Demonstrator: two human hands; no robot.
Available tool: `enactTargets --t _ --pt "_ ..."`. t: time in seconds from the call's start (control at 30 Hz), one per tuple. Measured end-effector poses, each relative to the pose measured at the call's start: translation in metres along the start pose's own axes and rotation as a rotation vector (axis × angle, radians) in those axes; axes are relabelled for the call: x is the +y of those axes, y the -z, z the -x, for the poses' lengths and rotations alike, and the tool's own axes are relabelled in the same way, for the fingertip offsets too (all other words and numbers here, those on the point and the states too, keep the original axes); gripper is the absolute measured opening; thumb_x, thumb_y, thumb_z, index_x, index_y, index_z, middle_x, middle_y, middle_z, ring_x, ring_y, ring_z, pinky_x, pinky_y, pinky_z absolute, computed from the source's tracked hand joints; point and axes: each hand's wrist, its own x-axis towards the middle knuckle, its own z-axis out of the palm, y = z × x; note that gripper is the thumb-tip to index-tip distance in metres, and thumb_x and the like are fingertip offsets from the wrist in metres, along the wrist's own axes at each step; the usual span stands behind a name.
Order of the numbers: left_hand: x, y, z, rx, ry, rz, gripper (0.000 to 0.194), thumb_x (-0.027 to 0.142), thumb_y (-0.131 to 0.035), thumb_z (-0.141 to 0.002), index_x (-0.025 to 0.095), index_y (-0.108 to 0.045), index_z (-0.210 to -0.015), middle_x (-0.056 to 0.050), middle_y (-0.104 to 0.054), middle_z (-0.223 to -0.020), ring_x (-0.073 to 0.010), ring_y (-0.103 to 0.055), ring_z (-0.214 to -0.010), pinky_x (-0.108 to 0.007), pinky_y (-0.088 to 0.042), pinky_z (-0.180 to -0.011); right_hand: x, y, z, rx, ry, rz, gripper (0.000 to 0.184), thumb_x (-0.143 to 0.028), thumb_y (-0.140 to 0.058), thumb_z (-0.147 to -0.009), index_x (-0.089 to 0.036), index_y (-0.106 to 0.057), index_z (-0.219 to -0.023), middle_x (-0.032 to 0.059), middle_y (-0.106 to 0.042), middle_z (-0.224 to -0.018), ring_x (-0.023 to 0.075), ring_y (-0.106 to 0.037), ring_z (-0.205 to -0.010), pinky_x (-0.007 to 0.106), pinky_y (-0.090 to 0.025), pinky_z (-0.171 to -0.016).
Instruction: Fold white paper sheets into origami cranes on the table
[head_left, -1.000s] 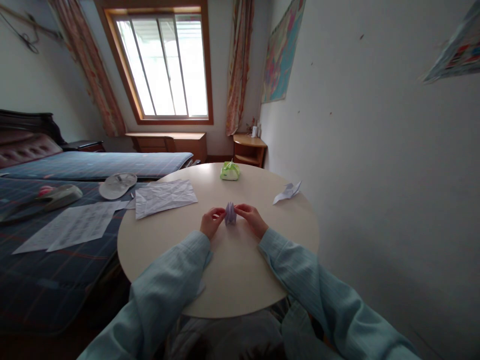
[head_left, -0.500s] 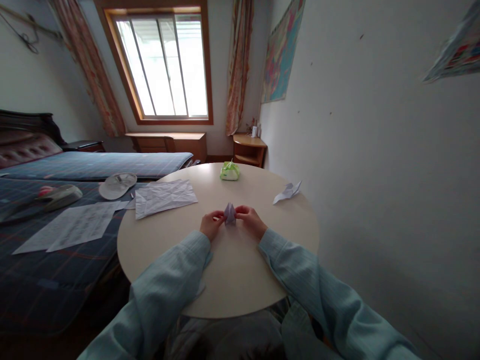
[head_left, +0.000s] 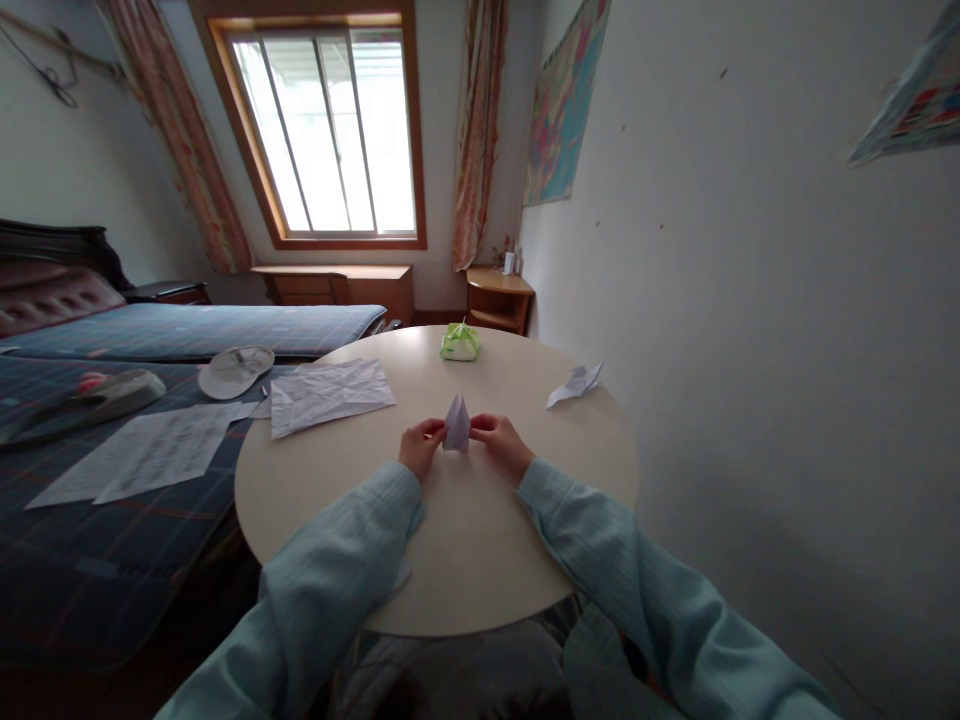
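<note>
A small piece of folded paper, white with a faint lilac tint and pointed at the top, is held upright just over the middle of the round table. My left hand pinches its left side between thumb and fingers. On the opposite side, my right hand grips the paper's right edge with the fingertips. The rest of each hand's fingers are curled in and partly hidden.
A creased paper sheet lies at the table's left edge, a folded paper shape at the right. Tissues in a green pack sit at the far side. Left, a bed bears a cap and printed sheets.
The folded paper has turned and spread a little, showing a broader face and a split at its top. Both hands keep almost the same place.
</note>
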Motion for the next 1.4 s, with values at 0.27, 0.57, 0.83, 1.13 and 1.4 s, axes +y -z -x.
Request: enactTargets --t 0.27,0.57,0.83,1.13,1.4 --pt "0.0021 -0.0025 0.0012 -0.027 0.021 0.053 0.019 0.028 -0.062 -0.057 0.015 -0.064 -0.071 -0.002 -0.063 -0.064 -0.0127 -0.056 -0.059 -0.023 -0.042 -0.056 0.0044 -0.0004 -0.0007 0.01 0.022 0.028 0.025 -0.035 -0.067 -0.05 -0.013 -0.06 -0.062 0.001 -0.061 -0.059 0.0135 -0.055 -0.059 0.027 -0.04 -0.06" --pt "0.0027 -0.0026 0.0016 -0.019 0.001 0.054 0.017 0.03 -0.06 -0.059 0.016 -0.063 -0.068 -0.002 -0.062 -0.065 -0.012 -0.055 -0.06 -0.022 -0.041 -0.056 0.0026 0.001 -0.0021 0.061 0.084 0.127 0.026 -0.039 -0.063 -0.056 -0.014 -0.059 -0.059 0.0009 -0.059 -0.058 0.0122 -0.052 -0.057 0.025 -0.039 -0.057" --pt "0.0062 -0.004 0.0013 0.026 -0.015 0.077 0.012 0.027 -0.059 -0.061 0.017 -0.06 -0.066 0.0 -0.061 -0.064 -0.0114 -0.054 -0.061 -0.022 -0.042 -0.057 0.0044 0.001 -0.0056 0.097 0.118 0.102 0.028 -0.043 -0.063 -0.056 -0.016 -0.056 -0.06 0.0008 -0.06 -0.061 0.0136 -0.053 -0.059 0.026 -0.041 -0.06" --pt "0.0088 -0.0035 0.0002 0.06 0.039 0.096 0.012 0.029 -0.055 -0.062 0.018 -0.056 -0.068 -0.001 -0.059 -0.066 -0.0126 -0.054 -0.064 -0.022 -0.041 -0.054 0.0048 0.002 -0.0071 0.156 0.135 0.074 0.026 -0.042 -0.06 -0.059 -0.017 -0.054 -0.065 0.0009 -0.06 -0.066 0.014 -0.054 -0.063 0.027 -0.041 -0.062" --pt "0.0042 -0.0026 -0.0032 0.065 0.076 0.175 0.017 0.033 -0.052 -0.061 0.017 -0.05 -0.069 -0.001 -0.057 -0.066 -0.0127 -0.054 -0.062 -0.021 -0.039 -0.048 0.0021 0.0017 -0.0062 0.18 0.103 0.003 0.021 -0.035 -0.059 -0.058 -0.017 -0.053 -0.067 -0.0009 -0.058 -0.065 0.0117 -0.052 -0.061 0.024 -0.039 -0.06"
